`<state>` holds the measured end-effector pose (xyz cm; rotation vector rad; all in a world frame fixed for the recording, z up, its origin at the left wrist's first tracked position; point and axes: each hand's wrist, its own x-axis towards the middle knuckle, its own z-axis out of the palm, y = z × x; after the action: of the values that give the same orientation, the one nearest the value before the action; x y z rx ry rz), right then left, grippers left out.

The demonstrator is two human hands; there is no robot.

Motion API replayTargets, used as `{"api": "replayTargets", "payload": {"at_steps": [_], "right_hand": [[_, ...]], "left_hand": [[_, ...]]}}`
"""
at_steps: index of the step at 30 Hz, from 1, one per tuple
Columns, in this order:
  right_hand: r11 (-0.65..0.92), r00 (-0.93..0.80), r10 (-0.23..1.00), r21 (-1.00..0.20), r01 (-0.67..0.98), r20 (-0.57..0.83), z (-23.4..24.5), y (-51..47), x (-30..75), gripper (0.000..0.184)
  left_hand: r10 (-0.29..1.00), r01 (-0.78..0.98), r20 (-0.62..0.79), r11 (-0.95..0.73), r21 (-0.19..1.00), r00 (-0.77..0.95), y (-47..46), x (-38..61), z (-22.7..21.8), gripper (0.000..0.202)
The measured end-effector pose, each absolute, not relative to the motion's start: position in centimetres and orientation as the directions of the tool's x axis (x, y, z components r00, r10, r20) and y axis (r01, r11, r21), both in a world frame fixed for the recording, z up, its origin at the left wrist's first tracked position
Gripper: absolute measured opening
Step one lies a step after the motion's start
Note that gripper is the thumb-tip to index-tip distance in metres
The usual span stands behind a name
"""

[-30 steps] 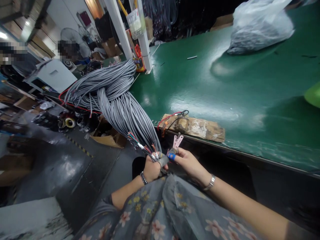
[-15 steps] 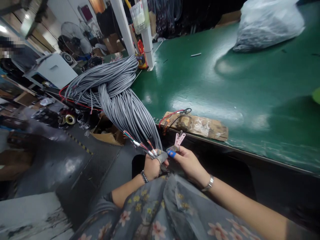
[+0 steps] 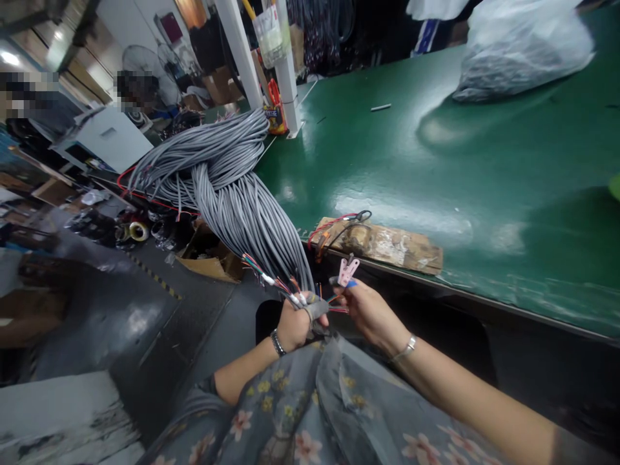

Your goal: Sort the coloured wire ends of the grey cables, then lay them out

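A thick bundle of grey cables (image 3: 242, 200) hangs off the left end of the green table (image 3: 436, 168) down toward my lap. My left hand (image 3: 295, 326) is closed round a cable end, with coloured inner wires fanning out above its taped fingers. My right hand (image 3: 368, 313) is closed on a small pink tool (image 3: 347, 270) and pinches thin coloured wires (image 3: 332, 302) that stretch between the two hands. Its fingertip wears blue tape.
A worn wooden block (image 3: 382, 244) with red and black leads lies at the table's near edge. A grey plastic bag (image 3: 523, 51) sits far right. White posts (image 3: 285, 64) stand at the table's corner. Cardboard boxes (image 3: 208, 258) and tape rolls lie on the floor at left.
My right hand has drawn slightly right and up, away from my left hand, pulling thin coloured wires out between them. The bundle has not moved.
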<state>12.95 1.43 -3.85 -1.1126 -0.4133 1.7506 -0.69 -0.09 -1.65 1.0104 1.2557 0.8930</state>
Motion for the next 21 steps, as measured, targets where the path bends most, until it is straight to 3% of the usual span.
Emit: {"api": "replayTargets", "payload": {"at_steps": [4,12,16,21], "right_hand": [[-0.513,-0.262,0.857,-0.686,-0.516,-0.444,-3.5,0.8,13.9,0.038],[-0.460,-0.320,0.876,-0.826,-0.327,-0.361,-2.4,0.8,13.2,0.042],[-0.441,-0.356,0.876,-0.840,-0.316,-0.326,-2.4,1.1,12.8,0.040],[-0.479,-0.340,0.867,-0.798,-0.365,-0.365,-2.7,1.0,12.6,0.042]], "left_hand": [[0.937,-0.077,-0.346,0.348,0.934,0.034,0.0,-0.2,-1.7,0.043],[0.942,-0.021,-0.326,0.329,0.944,0.083,-0.1,-0.4,-2.2,0.040],[0.939,0.020,-0.315,0.315,0.949,0.141,-0.1,-0.7,-2.2,0.037],[0.943,-0.039,-0.326,0.329,0.944,0.071,-0.1,-0.6,-2.4,0.039]]}}
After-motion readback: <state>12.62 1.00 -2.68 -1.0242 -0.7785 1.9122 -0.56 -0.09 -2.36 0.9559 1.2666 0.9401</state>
